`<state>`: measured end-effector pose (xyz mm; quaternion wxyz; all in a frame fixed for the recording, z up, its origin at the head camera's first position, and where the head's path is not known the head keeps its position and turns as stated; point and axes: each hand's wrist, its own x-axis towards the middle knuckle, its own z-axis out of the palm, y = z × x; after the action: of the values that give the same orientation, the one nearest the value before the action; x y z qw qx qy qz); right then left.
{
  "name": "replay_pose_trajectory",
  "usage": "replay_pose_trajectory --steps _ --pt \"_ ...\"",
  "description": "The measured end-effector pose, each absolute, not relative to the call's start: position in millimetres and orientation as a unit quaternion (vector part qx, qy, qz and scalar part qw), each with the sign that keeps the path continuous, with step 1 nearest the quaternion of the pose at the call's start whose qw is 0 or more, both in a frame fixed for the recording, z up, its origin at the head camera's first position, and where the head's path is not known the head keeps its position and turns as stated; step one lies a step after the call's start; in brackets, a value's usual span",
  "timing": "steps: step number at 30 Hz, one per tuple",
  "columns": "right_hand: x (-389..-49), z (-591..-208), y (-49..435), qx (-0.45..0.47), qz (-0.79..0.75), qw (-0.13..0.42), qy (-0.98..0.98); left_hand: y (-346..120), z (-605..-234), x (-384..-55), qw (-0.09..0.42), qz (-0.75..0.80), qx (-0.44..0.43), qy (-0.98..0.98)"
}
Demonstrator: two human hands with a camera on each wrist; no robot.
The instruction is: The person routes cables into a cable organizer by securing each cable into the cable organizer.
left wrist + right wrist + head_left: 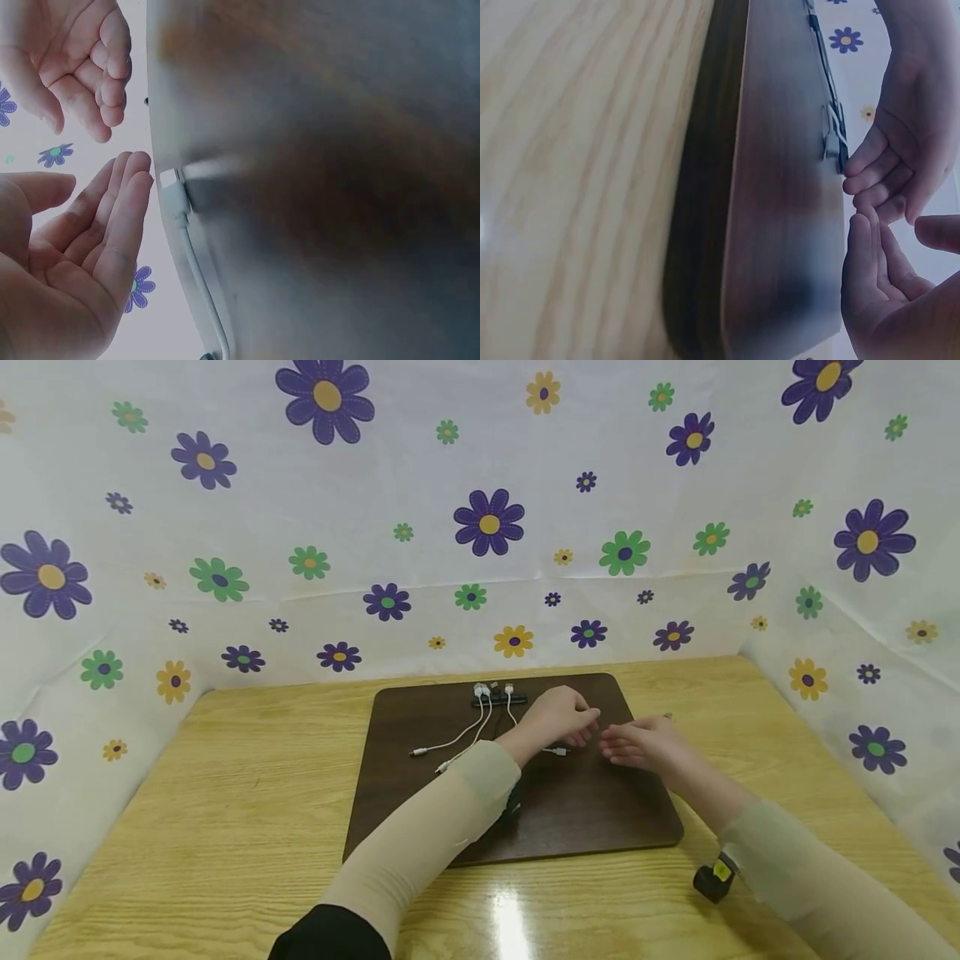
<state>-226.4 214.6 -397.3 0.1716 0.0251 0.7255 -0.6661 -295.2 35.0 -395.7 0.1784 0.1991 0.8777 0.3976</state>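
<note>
My left hand (553,720) hovers over the right half of a dark brown board (600,802), its fingers loosely bent and holding nothing. Facing it from the right is my right hand (643,743), also holding nothing, fingers extended and thumb apart. In the right wrist view the fingertips of both hands come close together. White charging cables (454,742) run from a black cable holder (517,699) at the board's back edge. One cable's USB plug (557,751) lies just below my left hand; the left wrist view shows a white plug (174,191) beside its fingertips.
The board lies on a light wooden table (247,802). A flowered white cloth (420,485) stands behind and at both sides. Beneath my left forearm, a dark object (513,806) partly shows on the board. A black device (714,878) hangs at my right wrist.
</note>
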Motion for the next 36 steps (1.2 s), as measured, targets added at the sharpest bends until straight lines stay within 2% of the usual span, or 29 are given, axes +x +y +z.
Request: replay_pose_trajectory --steps 25,36 --pt "-210.6 -404.9 266.5 0.036 -0.659 0.16 0.734 74.8 -398.2 -280.7 0.134 0.328 0.217 0.909" --pt "-201.4 -405.7 283.2 0.059 -0.632 0.144 0.759 89.6 -403.0 -282.9 0.138 0.329 0.203 0.912"
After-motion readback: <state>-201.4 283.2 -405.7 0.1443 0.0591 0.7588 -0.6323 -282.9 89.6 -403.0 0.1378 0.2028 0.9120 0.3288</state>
